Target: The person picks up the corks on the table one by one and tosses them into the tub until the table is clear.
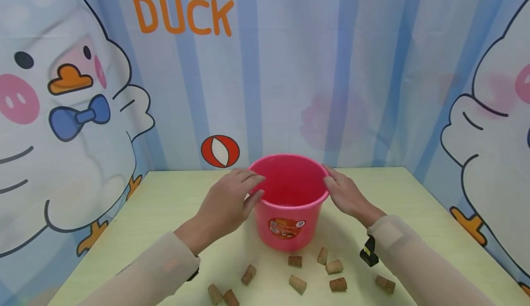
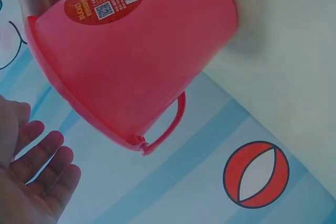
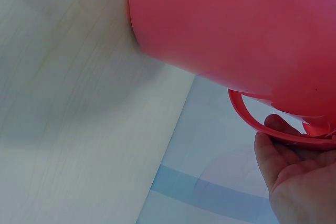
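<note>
A pink plastic bucket [image 1: 290, 228] with a round orange label stands upright on the table, its mouth facing up. My right hand [image 1: 345, 193] holds it at the right side of the rim, and in the right wrist view the fingers [image 3: 268, 156] curl at the red-pink handle [image 3: 244, 111] beside the rim. Over the left side of the rim hovers my left hand [image 1: 232, 200], fingers loosely bent; the left wrist view shows those fingers [image 2: 50, 156] apart from the bucket wall [image 2: 131, 72]. Several corks, among them a dark one [image 1: 295, 261] and a pale one [image 1: 297, 284], lie in front of the bucket.
The pale yellow table [image 1: 178, 195] ends at a blue-striped curtain [image 1: 281, 66] printed with ducks, which hangs close behind the bucket and along both sides. One cork [image 1: 385, 284] lies off to the right, near the right forearm; another [image 1: 215, 294] lies by the left sleeve.
</note>
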The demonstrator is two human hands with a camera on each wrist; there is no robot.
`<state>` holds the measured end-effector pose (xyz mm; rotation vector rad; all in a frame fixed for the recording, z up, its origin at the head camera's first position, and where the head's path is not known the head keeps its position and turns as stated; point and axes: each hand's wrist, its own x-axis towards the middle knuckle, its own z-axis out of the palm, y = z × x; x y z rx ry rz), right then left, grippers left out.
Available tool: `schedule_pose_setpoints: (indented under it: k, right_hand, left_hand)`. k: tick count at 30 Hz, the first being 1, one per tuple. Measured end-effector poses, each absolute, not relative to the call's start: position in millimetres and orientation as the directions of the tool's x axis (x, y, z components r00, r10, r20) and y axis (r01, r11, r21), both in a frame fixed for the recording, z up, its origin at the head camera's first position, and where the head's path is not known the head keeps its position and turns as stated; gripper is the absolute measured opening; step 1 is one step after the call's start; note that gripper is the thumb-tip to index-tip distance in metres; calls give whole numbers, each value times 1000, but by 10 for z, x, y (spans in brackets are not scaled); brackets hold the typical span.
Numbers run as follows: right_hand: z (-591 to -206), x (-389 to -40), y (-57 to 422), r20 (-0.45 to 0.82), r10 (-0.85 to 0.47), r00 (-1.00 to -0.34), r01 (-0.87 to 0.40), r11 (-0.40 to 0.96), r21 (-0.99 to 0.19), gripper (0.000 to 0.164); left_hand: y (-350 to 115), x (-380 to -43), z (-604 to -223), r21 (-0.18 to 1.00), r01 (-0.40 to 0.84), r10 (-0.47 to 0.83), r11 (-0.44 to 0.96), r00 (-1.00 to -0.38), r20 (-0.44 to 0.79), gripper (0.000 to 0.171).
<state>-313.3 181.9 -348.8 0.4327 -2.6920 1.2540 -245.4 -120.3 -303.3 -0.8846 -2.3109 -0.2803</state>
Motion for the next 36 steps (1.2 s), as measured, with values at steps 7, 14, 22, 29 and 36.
schedule_pose_setpoints:
  k: [7, 14, 22, 29, 36]
  right_hand:
    - [-3486, -3124, 1822, 244, -197, -950, -314, 614, -724, 58]
    - [-3494, -3131, 1816, 233, -198, -952, -306, 606, -734, 58]
    - [-3494, -3129, 1825, 243, -205, -948, -318, 603, -732, 58]
    - [-3488, -3131, 1836, 259, -214, -942, -336, 608, -720, 57]
    - [-3480, -3130, 1847, 266, -218, -939, -344, 612, -713, 57]
  left_hand:
    - [-1307, -2432, -3090, -22, 645, 515, 764, -589, 623, 41]
    - [-1398, -2388, -3132, -3, 635, 507, 773, -614, 605, 46]
    - [-1562, -2345, -3199, 23, 599, 473, 800, -654, 591, 50]
    - [-1669, -2316, -3284, 25, 578, 468, 816, -685, 558, 45]
    - [-1728, -2292, -3399, 66, 528, 449, 847, -775, 444, 45]
